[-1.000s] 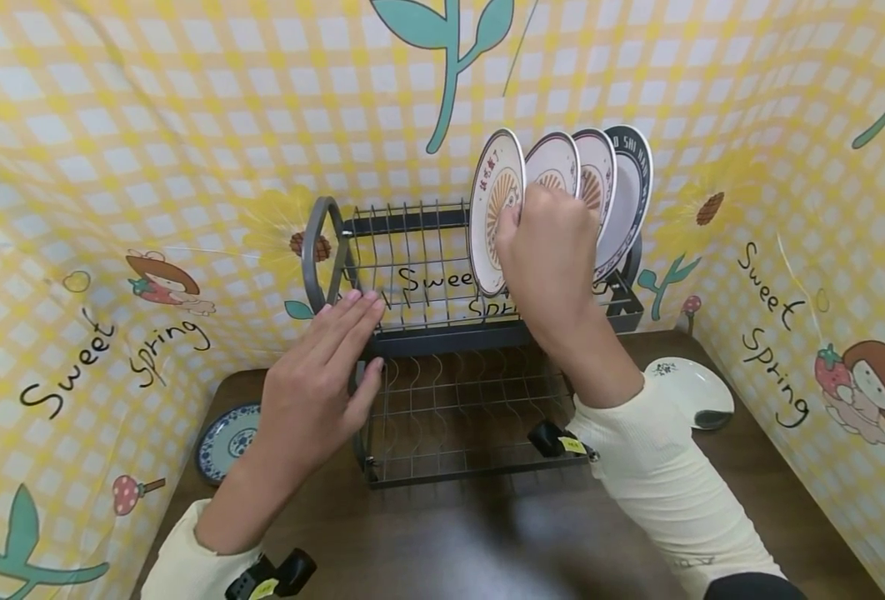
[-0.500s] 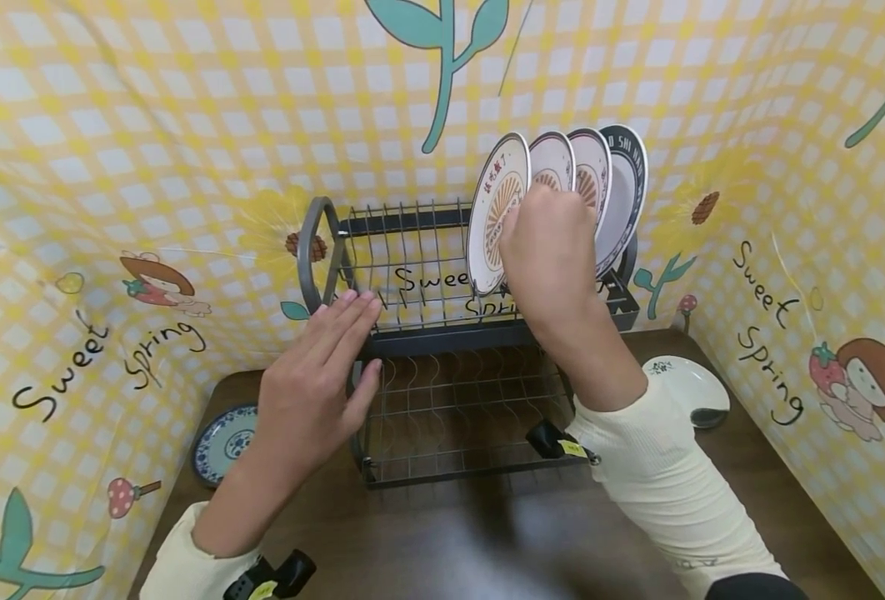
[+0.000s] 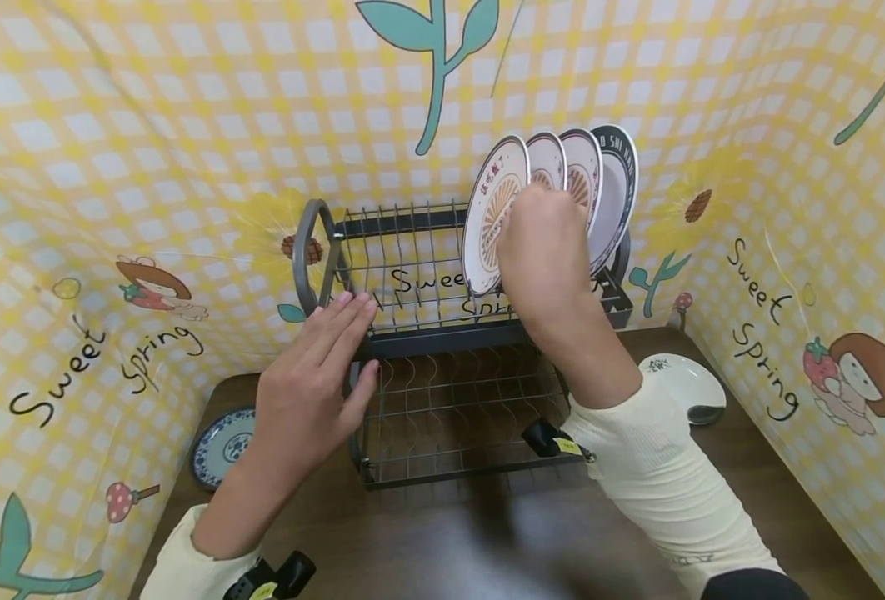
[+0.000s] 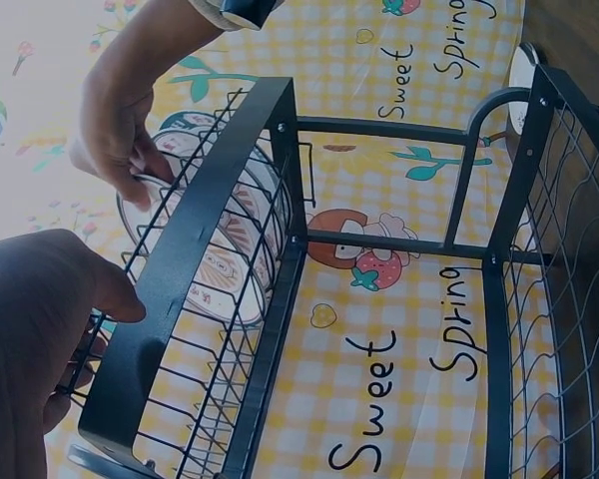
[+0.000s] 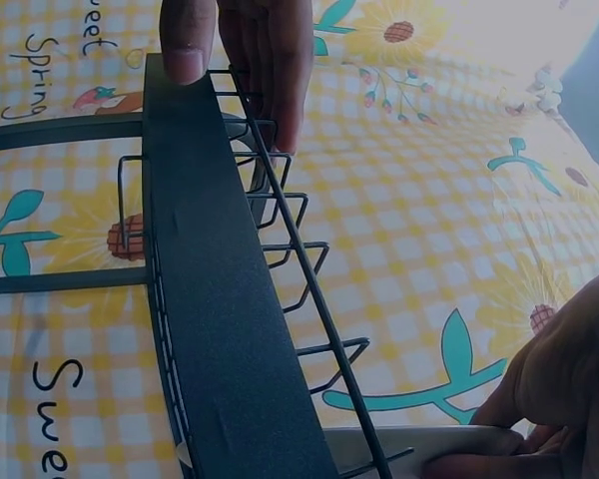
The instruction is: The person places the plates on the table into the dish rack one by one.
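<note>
In the head view, my right hand [image 3: 546, 246] pinches the edge of a white plate [image 3: 491, 212] with an orange fan pattern, the leftmost of several plates standing on edge in the upper tier of a dark dish rack [image 3: 442, 339]. Two similar plates and a dark-rimmed plate [image 3: 621, 187] stand to its right, partly hidden by that hand. My left hand [image 3: 309, 387] holds the rack's front left rim. In the left wrist view its thumb lies against the front bar [image 4: 170, 289], with fingers on the wire side. The right wrist view shows the held plate [image 5: 439, 439] edge-on.
A blue-patterned plate [image 3: 221, 446] lies on the brown table [image 3: 442, 542] left of the rack, partly behind the left forearm. A white dish [image 3: 686, 387] with a dark patch lies at the right. The rack's lower tier [image 3: 457, 425] is bare wire. Checked cloth hangs around the table.
The top of the held plate has tipped slightly right, closer to the plate beside it. The head view has shifted a little. My left hand stays on the rack.
</note>
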{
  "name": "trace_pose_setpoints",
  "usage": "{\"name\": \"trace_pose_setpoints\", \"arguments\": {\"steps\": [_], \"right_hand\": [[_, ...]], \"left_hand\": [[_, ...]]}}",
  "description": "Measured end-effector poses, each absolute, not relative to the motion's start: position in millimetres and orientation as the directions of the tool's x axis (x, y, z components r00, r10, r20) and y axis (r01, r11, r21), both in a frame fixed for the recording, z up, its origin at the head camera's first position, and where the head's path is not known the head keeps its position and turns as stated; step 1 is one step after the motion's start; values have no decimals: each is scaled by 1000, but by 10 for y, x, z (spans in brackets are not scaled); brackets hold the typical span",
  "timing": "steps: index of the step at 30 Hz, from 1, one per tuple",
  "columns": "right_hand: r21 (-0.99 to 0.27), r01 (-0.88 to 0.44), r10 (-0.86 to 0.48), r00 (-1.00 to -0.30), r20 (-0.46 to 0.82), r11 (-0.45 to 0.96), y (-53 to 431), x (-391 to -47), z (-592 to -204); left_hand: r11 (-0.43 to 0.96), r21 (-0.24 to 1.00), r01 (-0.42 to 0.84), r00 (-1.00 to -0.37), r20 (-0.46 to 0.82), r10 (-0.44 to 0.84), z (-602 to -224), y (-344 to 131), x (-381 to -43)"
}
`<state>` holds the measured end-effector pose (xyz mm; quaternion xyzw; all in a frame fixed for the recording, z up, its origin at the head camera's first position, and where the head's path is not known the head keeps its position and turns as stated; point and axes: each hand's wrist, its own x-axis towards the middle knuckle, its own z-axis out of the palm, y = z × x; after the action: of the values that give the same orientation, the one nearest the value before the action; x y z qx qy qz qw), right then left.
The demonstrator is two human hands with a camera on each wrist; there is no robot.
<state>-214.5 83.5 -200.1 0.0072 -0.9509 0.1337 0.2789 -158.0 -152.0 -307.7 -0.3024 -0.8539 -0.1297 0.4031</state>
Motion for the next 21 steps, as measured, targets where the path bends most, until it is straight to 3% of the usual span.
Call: {"name": "trace_pose_setpoints", "arguments": {"steps": [8,21], "right_hand": [[-225,-89,47,-843,535,970,839,-2155,-1999],[-373,-88,99,-886,453,924,852,-2068,-1942]], "left_hand": [[779,-13,627,-495,766,411,-3073,-1513,-1585],[779,-9,627,-495,767,408,-3081,-1511,-1589]]}}
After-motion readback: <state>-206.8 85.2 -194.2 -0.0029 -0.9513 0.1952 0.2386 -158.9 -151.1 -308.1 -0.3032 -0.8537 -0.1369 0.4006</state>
